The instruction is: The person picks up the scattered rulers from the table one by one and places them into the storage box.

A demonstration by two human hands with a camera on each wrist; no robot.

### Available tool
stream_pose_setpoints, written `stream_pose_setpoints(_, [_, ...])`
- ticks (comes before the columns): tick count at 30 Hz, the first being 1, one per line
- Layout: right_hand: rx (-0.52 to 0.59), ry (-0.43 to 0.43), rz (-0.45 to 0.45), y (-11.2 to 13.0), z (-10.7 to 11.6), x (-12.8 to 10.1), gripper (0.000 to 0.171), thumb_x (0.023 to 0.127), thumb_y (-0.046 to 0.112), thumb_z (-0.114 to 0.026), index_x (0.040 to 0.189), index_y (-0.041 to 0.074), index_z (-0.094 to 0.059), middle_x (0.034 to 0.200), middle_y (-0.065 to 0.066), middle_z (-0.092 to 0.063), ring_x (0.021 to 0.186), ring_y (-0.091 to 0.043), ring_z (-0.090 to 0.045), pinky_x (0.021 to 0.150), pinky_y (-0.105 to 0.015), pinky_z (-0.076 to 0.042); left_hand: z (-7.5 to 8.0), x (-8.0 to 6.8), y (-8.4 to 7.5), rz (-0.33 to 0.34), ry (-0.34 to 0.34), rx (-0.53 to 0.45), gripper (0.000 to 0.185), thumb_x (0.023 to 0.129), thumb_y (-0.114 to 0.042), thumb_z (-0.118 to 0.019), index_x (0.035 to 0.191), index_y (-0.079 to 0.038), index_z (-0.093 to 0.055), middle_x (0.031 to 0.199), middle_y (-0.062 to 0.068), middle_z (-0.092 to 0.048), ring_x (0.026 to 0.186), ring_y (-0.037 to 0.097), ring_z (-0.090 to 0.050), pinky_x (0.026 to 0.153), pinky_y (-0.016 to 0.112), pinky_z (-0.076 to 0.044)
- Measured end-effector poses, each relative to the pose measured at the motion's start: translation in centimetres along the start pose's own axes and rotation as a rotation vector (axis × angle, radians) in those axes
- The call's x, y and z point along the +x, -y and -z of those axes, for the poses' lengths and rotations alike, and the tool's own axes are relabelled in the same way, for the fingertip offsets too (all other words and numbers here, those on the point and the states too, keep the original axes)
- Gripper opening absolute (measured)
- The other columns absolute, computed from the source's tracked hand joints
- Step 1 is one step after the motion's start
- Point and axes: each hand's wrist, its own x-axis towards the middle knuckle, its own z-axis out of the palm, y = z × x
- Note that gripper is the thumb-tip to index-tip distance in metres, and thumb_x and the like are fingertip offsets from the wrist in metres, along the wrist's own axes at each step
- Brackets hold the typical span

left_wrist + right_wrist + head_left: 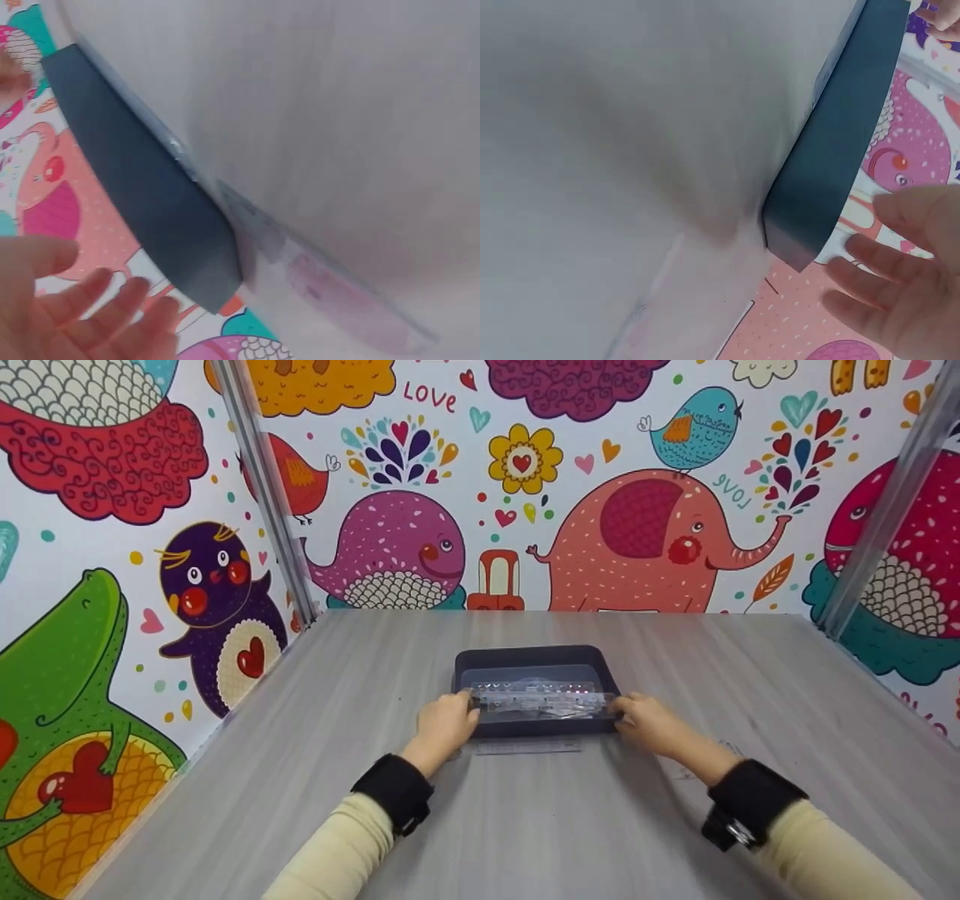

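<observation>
A dark grey rectangular tray [529, 655] stands on the table in the head view. Inside it, a long clear plastic item [540, 701] with small shiny details lies crosswise; its exact kind is not plain. My left hand [448, 722] is at the tray's left end, and my right hand [646, 722] at its right end, both near the ends of the plastic item. In each wrist view the thumb stands apart from loosely bent fingers, with nothing seen between them, beside the tray's dark wall [150, 180]. The tray's inside is hidden there.
A thin clear strip [529, 747] lies on the grey table [517, 825] just in front of the tray. Another faint clear piece [731, 747] shows by the right forearm. Walls with printed cartoon animals [637, 547] and metal corner posts [274, 502] enclose the table.
</observation>
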Motion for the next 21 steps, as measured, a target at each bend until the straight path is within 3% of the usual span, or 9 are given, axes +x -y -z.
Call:
stream_pose_setpoints(5, [0.012, 0.215, 0.071, -0.7, 1.1, -2.7, 0.02, 0.074, 0.007, -0.057, 0.093, 0.004, -0.056, 0.092, -0.01, -0.054, 0.086, -0.027, -0.052, 0.072, -0.039, -0.042, 0.4, -1.5, 0.7, 0.028, 0.073, -0.013, 0.02, 0.078, -0.027, -0.053, 0.077, -0.007, -0.057, 0.073, 0.009, -0.06, 0.065, 0.025, -0.057, 0.05, 0.036, -0.043])
stream_pose_setpoints(9, [0.028, 0.242, 0.19, -2.2, 1.8, -4.2, 0.021, 0.074, 0.006, -0.058, 0.094, 0.002, -0.055, 0.093, -0.009, -0.053, 0.086, -0.026, -0.052, 0.072, -0.037, -0.042, 0.4, -1.9, 1.0, 0.021, 0.075, -0.027, 0.019, 0.077, -0.027, -0.055, 0.075, -0.008, -0.056, 0.072, 0.007, -0.059, 0.065, 0.024, -0.057, 0.051, 0.036, -0.042])
stream_pose_setpoints(12, [0.019, 0.248, 0.214, -3.4, 2.3, -5.3, 0.024, 0.073, 0.008, -0.06, 0.095, 0.0, -0.055, 0.093, -0.012, -0.052, 0.084, -0.027, -0.052, 0.069, -0.038, -0.042, 0.4, -2.2, 1.2, 0.032, 0.088, -0.024, 0.018, 0.076, -0.026, -0.055, 0.076, -0.008, -0.057, 0.074, 0.007, -0.06, 0.066, 0.024, -0.057, 0.051, 0.037, -0.042])
stream_pose_setpoints(21, [-0.019, 0.39, 0.023, -7.2, 3.4, -9.0, 0.044, 0.072, 0.02, -0.061, 0.104, -0.008, -0.05, 0.103, -0.032, -0.044, 0.092, -0.044, -0.045, 0.074, -0.049, -0.037, 0.5, -3.1, 1.9, 0.054, 0.123, -0.03, 0.012, 0.074, -0.02, -0.055, 0.071, -0.009, -0.059, 0.073, 0.006, -0.061, 0.065, 0.023, -0.057, 0.051, 0.036, -0.043])
